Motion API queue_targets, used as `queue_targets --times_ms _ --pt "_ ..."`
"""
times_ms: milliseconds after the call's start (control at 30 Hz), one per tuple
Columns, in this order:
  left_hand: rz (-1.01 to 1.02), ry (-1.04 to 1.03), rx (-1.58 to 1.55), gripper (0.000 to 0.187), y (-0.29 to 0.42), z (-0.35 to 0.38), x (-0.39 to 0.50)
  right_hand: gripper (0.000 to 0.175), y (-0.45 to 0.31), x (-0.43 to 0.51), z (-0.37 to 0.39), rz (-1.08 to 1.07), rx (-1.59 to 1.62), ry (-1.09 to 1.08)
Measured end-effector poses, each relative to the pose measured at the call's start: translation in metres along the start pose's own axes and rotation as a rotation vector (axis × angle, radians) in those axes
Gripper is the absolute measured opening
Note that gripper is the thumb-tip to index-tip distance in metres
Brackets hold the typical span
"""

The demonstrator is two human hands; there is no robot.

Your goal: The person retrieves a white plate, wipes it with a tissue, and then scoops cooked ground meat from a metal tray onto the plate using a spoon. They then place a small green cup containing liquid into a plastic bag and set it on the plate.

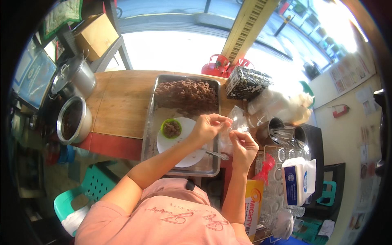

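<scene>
My left hand [211, 128] and my right hand [244, 148] are close together over the right rim of a metal tray [150, 128]. Each pinches thin clear plastic between thumb and fingers, seemingly a plastic bag [226, 142]; its outline blends into more clear plastic [237, 118] behind. Shredded brown meat [186, 93] is heaped across the tray's far half. On the near half rests a white plate [186, 159], partly covered by my left forearm. The plate holds a small green cup [171, 128] filled with meat, and a metal spoon [216, 154] lies across its right edge.
To the left stand a bowl of dark liquid [74, 121] and a lidded metal pot [76, 76]. A black patterned box [246, 83], filled plastic bags [281, 102], a cutlery holder [277, 131], a rack of glasses [277, 183], a tissue pack [298, 180] and a yellow box [253, 208] crowd the right.
</scene>
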State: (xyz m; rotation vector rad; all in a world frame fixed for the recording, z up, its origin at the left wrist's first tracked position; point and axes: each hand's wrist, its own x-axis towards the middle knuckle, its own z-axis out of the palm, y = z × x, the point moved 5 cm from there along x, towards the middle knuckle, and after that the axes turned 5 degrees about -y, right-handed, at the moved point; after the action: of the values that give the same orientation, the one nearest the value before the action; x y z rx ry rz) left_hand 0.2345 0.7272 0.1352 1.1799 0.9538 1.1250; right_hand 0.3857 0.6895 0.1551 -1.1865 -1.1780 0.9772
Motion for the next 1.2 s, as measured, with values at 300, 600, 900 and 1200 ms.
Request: queue_targets --times_ms 300,600,900,1200 --pt "-0.034 0.026 0.003 0.017 -0.029 -0.02 -0.022 0.018 0.014 -0.02 0.01 0.038 -0.048 -0.224" --pt "-0.018 0.14 -0.037 0.018 -0.04 -0.042 -0.034 0.015 0.065 -0.033 0.018 0.317 0.566 -0.438" --pt "0.076 0.055 0.194 0.041 -0.048 -0.051 -0.061 0.009 0.076 -0.03 0.032 0.587 0.641 -0.143" --pt "-0.008 -0.067 -0.347 0.045 -0.048 -0.038 -0.09 0.03 0.095 -0.019 0.046 0.222 0.096 -0.025"
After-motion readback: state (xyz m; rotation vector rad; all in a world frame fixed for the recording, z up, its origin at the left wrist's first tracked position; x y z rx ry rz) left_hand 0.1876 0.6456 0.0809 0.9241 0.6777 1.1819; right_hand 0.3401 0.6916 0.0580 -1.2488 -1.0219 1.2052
